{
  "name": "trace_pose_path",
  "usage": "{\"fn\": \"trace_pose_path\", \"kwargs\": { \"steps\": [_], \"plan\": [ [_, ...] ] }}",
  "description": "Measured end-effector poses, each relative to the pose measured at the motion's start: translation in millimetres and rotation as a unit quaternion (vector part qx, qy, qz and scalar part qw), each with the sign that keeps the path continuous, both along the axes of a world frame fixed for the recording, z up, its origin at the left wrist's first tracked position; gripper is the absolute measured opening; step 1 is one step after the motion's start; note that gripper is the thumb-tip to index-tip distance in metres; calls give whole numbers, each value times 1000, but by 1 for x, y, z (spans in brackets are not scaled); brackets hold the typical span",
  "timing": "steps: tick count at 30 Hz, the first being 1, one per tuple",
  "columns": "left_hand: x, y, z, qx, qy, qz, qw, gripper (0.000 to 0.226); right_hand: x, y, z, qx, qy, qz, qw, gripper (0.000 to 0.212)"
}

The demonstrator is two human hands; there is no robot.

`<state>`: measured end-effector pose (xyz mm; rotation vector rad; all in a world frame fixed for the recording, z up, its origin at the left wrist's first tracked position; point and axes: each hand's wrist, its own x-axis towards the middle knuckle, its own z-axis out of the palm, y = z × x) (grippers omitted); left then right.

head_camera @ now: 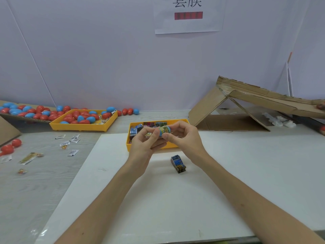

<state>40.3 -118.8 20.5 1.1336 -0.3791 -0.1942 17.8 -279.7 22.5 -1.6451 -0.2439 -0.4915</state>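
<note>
Head view, read from the left: loose red and blue eggs (26, 111) are seen heaped on a cardboard sheet, and more are piled in a yellow egg tray (79, 127) beside it. Small packets (70, 140) are scattered on the counter (35, 182) in front. Further right, the left hand (146, 143) and the right hand (186, 138) are raised together over a second yellow tray (128, 145) stocked with flat printed sleeves. Between them a blue egg (161, 133) is held, pinched by the curled fingers and thumbs of both hands. A printed sleeve (165, 129) is drawn partway over it, with blue shell showing at the near end. The sleeving of this egg is therefore judged to be under way but not finished: the film looks as if it must be pulled down and squared. One spare sleeve (178, 163) lies on the white board (175, 199) below the right wrist. At the far right a cardboard ramp (246, 95) is propped. With so many bare eggs at the left, most of the work appears to be left.
</note>
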Motion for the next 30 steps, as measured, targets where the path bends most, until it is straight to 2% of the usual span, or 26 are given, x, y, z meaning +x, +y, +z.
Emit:
{"fn": "trace_pose_path", "kwargs": {
  "steps": [14,18,23,30],
  "plan": [
    [1,1,-3,16,-4,2,1000,25,2,0,-5,-33,-4,-28,999,29],
    [1,-2,0,64,-17,47,997,31,2,3,-2,-52,9,-36,998,28],
    [5,0,-4,141,-64,107,982,18,-1,4,1,-119,-20,-44,992,27],
    [3,1,-3,188,-131,152,962,20,-4,5,3,-171,-47,-44,983,27]
  ]
}}
